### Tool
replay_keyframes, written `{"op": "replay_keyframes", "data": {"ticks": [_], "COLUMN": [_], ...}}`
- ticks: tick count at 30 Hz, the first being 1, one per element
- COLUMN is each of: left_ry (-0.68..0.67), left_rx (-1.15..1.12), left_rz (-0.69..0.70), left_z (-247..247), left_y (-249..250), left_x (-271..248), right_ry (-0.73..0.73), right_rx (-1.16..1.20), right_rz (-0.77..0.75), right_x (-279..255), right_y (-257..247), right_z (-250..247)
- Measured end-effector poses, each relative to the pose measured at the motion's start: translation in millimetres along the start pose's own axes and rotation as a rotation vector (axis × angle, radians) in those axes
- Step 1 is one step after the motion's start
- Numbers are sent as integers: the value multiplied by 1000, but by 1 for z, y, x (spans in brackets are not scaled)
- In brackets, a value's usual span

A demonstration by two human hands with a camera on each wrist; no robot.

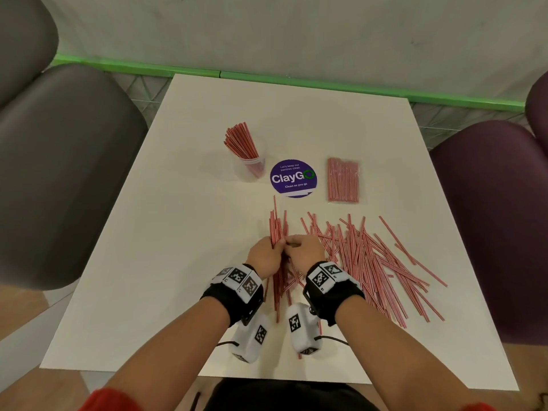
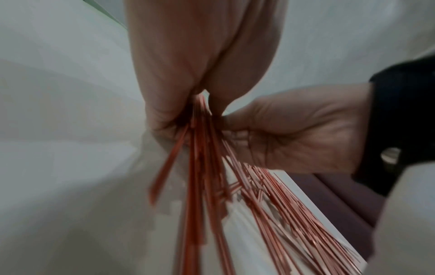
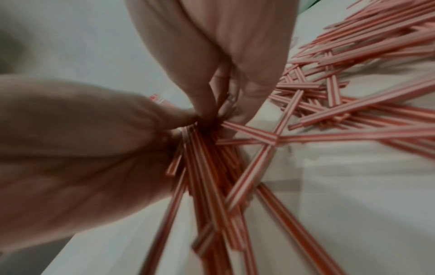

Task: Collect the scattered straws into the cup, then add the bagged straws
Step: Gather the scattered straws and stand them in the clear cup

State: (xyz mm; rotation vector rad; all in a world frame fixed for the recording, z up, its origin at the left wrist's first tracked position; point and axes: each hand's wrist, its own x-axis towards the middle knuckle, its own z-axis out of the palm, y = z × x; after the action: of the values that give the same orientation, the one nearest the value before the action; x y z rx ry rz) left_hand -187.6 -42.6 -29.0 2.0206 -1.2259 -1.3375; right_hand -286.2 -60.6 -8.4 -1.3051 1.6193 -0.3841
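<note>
Red-and-white striped straws (image 1: 379, 262) lie scattered across the white table (image 1: 148, 262), right of centre. My left hand (image 1: 267, 253) grips a gathered bundle of straws (image 1: 278, 229) round its middle; the bundle (image 2: 200, 167) runs between its thumb and fingers. My right hand (image 1: 302, 250) meets it from the right, its fingers curled and pinching the same bundle (image 3: 207, 167). A clear cup (image 1: 252, 164) stands further back with several straws leaning out to the left. The bagged straws (image 1: 343, 183) lie flat at the back right.
A round purple ClayGo sticker (image 1: 293, 178) sits between cup and bag. Grey seats (image 1: 59, 173) flank the table's left side, purple seats (image 1: 498, 218) the right. A green strip (image 1: 296, 81) runs along the wall behind the table.
</note>
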Motion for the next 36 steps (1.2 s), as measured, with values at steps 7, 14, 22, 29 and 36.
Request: {"op": "replay_keyframes", "data": {"ticks": [7, 14, 22, 29, 36], "left_ry": [-14, 79, 239, 308, 304], "left_rx": [-431, -496, -812, -1014, -1046], "left_rz": [-82, -9, 54, 177, 206], "left_z": [5, -12, -39, -62, -63], "left_y": [0, 8, 24, 47, 50], "left_x": [8, 5, 3, -1, -7], "right_ry": [34, 0, -126, -259, -329], "right_rx": [7, 127, 235, 221, 490], "right_rz": [-109, -155, 5, 91, 122], "right_x": [3, 7, 7, 0, -4], "right_y": [-7, -10, -9, -26, -43], "right_z": [-1, -9, -11, -5, 1]}}
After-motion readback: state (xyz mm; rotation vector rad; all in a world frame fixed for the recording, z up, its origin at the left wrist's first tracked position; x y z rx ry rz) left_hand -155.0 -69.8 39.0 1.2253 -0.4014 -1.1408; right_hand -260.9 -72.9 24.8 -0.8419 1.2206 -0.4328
